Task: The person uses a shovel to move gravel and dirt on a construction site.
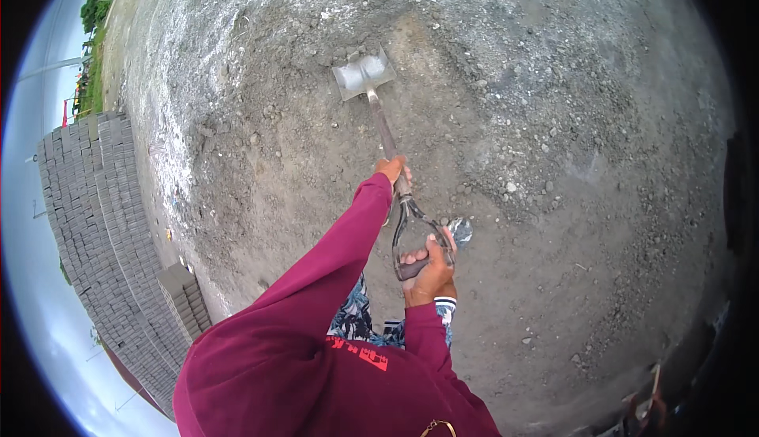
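Observation:
A shovel with a worn square metal blade reaches away from me, its blade down on the grey gravelly ground. My left hand is wrapped round the lower part of the shaft, just above where it splits into the handle frame. Nearer to me, my right hand grips the crossbar of the D-shaped handle. Loose soil and small stones lie around the blade, and its front edge meets them. Maroon sleeves cover both of my arms.
Tall stacks of grey blocks stand along the left, with a smaller stack beside them. Part of my shoe shows beyond my right hand. Pale powdery patches streak the ground. A blurred object with a stick is at the lower right.

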Tool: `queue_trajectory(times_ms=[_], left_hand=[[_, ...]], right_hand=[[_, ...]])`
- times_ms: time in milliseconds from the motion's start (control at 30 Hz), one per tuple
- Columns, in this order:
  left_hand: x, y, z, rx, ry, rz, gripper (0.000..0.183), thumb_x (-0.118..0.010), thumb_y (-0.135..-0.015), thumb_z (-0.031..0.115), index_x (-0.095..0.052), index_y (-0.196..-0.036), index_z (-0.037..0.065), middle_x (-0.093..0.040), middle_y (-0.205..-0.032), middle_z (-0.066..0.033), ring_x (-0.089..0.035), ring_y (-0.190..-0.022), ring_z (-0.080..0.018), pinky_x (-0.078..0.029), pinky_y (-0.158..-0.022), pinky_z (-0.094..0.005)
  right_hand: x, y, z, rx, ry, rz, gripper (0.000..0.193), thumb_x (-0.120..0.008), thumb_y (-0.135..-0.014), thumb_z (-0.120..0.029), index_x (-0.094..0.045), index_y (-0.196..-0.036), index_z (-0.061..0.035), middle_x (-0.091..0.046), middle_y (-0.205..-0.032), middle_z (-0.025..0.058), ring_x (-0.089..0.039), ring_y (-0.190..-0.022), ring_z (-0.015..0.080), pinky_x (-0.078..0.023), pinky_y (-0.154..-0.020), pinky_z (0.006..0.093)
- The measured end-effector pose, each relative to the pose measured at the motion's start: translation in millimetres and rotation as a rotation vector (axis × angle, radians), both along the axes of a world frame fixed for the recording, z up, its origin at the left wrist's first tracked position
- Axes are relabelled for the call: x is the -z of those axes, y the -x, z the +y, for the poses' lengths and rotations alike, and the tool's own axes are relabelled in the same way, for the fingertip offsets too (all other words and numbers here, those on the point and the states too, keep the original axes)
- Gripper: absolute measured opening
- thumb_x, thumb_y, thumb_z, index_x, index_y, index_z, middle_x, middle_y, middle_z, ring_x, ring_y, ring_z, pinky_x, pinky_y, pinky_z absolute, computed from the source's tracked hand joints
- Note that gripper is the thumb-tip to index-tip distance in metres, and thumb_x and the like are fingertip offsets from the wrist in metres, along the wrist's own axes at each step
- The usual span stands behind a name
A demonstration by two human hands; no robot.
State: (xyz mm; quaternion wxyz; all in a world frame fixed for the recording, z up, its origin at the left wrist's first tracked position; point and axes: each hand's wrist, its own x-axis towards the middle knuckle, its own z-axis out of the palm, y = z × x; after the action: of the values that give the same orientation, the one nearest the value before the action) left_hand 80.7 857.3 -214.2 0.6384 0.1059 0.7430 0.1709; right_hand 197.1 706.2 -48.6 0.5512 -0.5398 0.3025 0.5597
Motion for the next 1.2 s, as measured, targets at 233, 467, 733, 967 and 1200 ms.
queue_trajectory(times_ms=[233, 467, 733, 967, 1200], left_hand=[[4.1, -15.7, -65.5, -0.352, 0.078, -0.242, 0.018, -0.065, -0.077, 0.015, -0.053, -0.086, 0.005, -0.054, -0.068, -0.0041, -0.054, -0.053, -0.0164, -0.050, -0.046, -0.0356], [-19.7, -48.3, -49.5, -0.370, 0.185, -0.085, 0.013, -0.060, -0.079, 0.013, -0.051, -0.082, 0.004, -0.052, -0.065, -0.0058, -0.050, -0.048, -0.0170, -0.045, -0.040, -0.0375], [90.8, -99.1, 85.8, -0.524, 0.090, -0.197, 0.012, -0.056, -0.083, 0.014, -0.049, -0.083, 0.004, -0.049, -0.061, -0.0066, -0.050, -0.048, -0.0205, -0.047, -0.045, -0.0397], [162.7, -70.6, 57.2, -0.386, 0.078, -0.229, 0.029, -0.063, -0.084, 0.024, -0.051, -0.093, -0.002, -0.055, -0.077, -0.0139, -0.058, -0.061, -0.0280, -0.053, -0.056, -0.0443], [189.5, -52.6, 77.2, -0.090, 0.220, -0.461, 0.062, -0.067, -0.082, 0.036, -0.042, -0.123, -0.002, -0.050, -0.120, -0.0271, -0.052, -0.110, -0.0426, -0.049, -0.086, -0.0529]], right_hand=[[-21.3, -17.7, -32.5, -0.030, 0.018, -0.084, 0.047, -0.055, -0.085, -0.003, -0.043, -0.130, -0.0082, -0.043, -0.058, 0.0018, -0.042, -0.044, 0.0129, -0.040, -0.042, 0.0293], [-44.1, -38.1, -9.1, -0.028, 0.041, -0.122, 0.050, -0.055, -0.081, -0.003, -0.042, -0.129, -0.0045, -0.041, -0.054, 0.0007, -0.040, -0.038, 0.0131, -0.041, -0.037, 0.0301], [107.7, -106.8, 129.7, -0.135, -0.193, -0.095, 0.049, -0.053, -0.077, 0.001, -0.048, -0.126, -0.0029, -0.043, -0.053, 0.0032, -0.043, -0.038, 0.0147, -0.043, -0.039, 0.0329], [183.1, -104.0, 78.1, -0.199, -0.166, -0.202, 0.044, -0.053, -0.077, 0.002, -0.054, -0.121, -0.0032, -0.045, -0.055, 0.0029, -0.043, -0.039, 0.0139, -0.040, -0.037, 0.0301], [282.2, -154.0, 67.9, -0.226, 0.296, -0.441, 0.011, -0.061, -0.078, -0.012, -0.060, -0.082, -0.0018, -0.049, -0.057, 0.0034, -0.046, -0.041, 0.0152, -0.039, -0.038, 0.0298]])
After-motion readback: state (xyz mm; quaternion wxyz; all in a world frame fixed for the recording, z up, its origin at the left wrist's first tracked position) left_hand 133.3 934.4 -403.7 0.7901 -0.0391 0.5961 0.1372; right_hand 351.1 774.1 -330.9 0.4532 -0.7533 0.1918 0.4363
